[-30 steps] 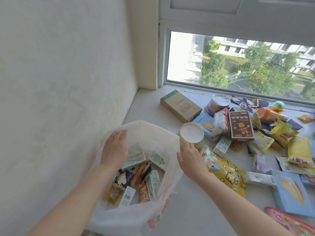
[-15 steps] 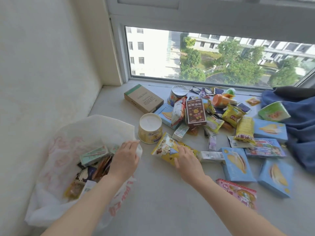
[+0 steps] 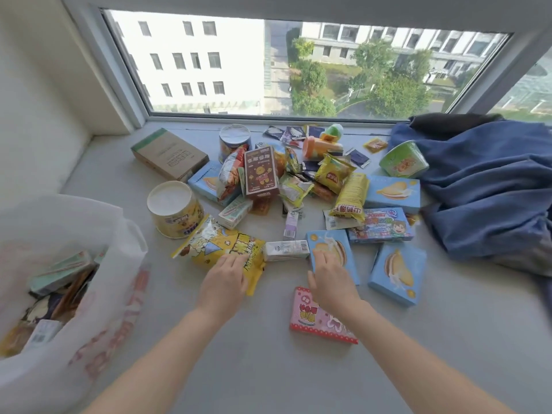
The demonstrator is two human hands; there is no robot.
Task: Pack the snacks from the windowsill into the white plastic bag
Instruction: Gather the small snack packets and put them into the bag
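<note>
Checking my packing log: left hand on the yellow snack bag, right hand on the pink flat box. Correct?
Not quite. In the head view the right hand rests on the light blue cake box, not the pink flat box. The left hand is on the yellow snack bag.

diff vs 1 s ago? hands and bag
The left hand let go of the white plastic bag's rim and moved right onto the yellow snack bag. The right hand released the round tub, left standing on the sill, and reached right to a blue box. The snack pile looks unchanged.
</note>
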